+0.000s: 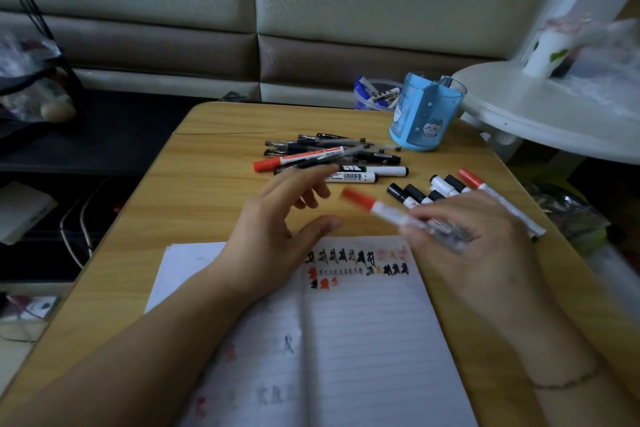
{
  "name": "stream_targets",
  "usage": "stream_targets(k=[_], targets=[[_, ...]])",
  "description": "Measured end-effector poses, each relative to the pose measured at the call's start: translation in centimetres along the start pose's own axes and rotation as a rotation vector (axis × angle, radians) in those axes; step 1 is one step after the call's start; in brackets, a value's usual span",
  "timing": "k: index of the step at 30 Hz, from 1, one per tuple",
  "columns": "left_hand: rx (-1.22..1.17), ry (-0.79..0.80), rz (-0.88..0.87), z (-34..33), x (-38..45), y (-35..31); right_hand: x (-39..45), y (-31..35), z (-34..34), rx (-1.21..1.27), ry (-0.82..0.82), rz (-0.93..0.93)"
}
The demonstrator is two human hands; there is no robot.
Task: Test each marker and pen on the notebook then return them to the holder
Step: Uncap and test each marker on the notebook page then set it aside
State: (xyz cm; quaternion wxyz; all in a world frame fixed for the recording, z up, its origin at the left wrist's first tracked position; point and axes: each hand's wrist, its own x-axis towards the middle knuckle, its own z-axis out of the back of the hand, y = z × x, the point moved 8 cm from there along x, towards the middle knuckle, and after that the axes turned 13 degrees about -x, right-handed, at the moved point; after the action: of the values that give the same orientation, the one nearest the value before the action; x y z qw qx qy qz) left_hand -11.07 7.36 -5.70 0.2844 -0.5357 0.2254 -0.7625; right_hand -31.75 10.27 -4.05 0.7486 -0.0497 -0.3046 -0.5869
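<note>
R hand (pixel 460 236) grips red-capped marker (pixel 388 213), frame centre-right; long axis runs up-left, cap twd L hand (pixel 277 218), open and empty over notebook (pixel 363 340). Holder (pixel 424 113) upper right, nearer R hand.

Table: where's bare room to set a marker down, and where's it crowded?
Free: bare wood on the table left of the pen pile, above the notebook. Also a narrow strip between the pile and the blue holder. Crowded: the middle, with the pile, and the right, where markers lie beside the right hand gripping a red-capped marker.
</note>
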Motion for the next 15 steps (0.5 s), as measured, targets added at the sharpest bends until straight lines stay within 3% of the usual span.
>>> stream_targets(k=[3,5,10,15], targets=[[0.015,-0.040,0.068,0.5,0.0,0.8,0.4,-4.9,2.2,-0.102,-0.220,-0.213],[0.031,-0.046,0.099,0.5,0.0,1.2,0.3,-8.4,2.4,-0.172,-0.259,-0.343],[0.057,-0.029,0.143,0.3,-0.1,1.8,-0.1,-12.7,0.1,-0.239,-0.133,-0.520],[0.077,-0.044,0.188,0.5,-0.2,2.4,0.1,-12.7,-0.8,-0.287,-0.063,-0.497]])
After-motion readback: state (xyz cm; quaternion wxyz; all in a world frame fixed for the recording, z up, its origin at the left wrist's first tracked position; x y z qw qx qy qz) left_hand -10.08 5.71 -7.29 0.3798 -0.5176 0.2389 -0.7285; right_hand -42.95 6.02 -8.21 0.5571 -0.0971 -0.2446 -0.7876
